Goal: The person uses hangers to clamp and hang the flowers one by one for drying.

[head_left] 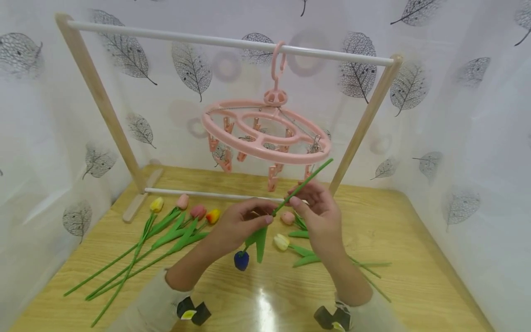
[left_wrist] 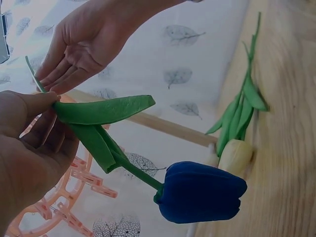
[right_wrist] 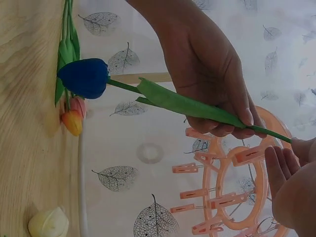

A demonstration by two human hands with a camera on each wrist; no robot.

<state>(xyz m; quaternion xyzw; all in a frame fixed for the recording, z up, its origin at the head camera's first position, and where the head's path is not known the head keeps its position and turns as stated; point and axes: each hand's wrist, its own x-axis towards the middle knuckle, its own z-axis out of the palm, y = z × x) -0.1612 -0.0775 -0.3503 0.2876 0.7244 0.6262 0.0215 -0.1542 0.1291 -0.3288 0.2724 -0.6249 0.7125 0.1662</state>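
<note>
A blue artificial tulip hangs head down between the two hands, its green stem slanting up to the right. My left hand pinches the stem between thumb and fingers, just at the base of the leaves. Higher up the same stem, my right hand holds it between thumb and fingertips. The stem's free end points up toward a pink round clip hanger with several dangling clothespins. In the right wrist view the blue bloom shows beyond the left hand.
The hanger hooks over the white bar of a wooden-legged rack. Several tulips, yellow, pink and orange-red, lie on the left of the wooden table. On the right lie a white tulip and a pink one.
</note>
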